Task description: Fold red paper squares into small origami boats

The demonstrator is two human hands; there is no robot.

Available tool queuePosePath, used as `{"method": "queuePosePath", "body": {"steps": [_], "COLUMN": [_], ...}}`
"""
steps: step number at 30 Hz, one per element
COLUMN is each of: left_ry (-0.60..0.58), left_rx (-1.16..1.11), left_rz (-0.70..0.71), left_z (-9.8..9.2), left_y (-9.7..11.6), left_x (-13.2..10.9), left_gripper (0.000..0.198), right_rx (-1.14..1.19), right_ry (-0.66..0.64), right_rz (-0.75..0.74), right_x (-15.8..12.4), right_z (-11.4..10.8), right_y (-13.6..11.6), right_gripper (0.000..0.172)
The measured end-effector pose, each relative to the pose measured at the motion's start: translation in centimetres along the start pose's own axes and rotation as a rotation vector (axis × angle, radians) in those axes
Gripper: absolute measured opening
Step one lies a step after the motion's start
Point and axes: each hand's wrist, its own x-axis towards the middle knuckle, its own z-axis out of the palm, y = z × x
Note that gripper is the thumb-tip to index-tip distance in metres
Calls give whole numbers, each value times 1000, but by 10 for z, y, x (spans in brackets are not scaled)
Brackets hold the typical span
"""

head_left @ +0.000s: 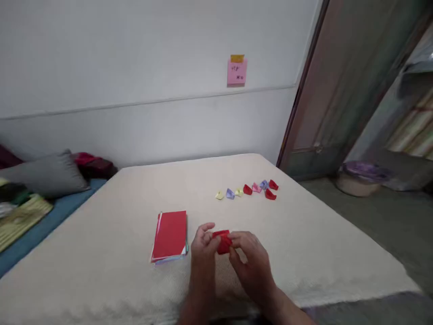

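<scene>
A stack of red sheets (169, 234) lies flat on the bench (101, 271), just left of the hands. The left hand (203, 249) pinches the near-left edge of a small red paper piece (223, 241), thumb raised above it. The piece sits between both hands, held just above the cloth. It looks light, thin and easily creased, so it is probably best taken at its folded edges with fingertips. The right hand (252, 264) pinches its right side. Further right and back, well apart, sits a row of small folded papers (248, 189).
</scene>
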Motion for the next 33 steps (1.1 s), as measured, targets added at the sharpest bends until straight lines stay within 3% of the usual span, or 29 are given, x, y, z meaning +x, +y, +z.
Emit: {"method": "queuePosePath", "body": {"steps": [11, 17, 33], "left_ry": [4, -36, -163], "left_rx": [-5, -10, -168], "left_rz": [21, 45, -70], "left_z": [-6, -7, -12], "left_y": [-7, -8, -6], "left_x": [4, 6, 8], "left_gripper": [38, 43, 47], "right_rx": [-7, 55, 215], "right_ry": [-31, -37, -68], "right_rz": [-55, -6, 19], "right_x": [5, 6, 8], "right_z": [2, 1, -3], "right_y": [-5, -6, -3], "right_gripper": [21, 23, 24]}}
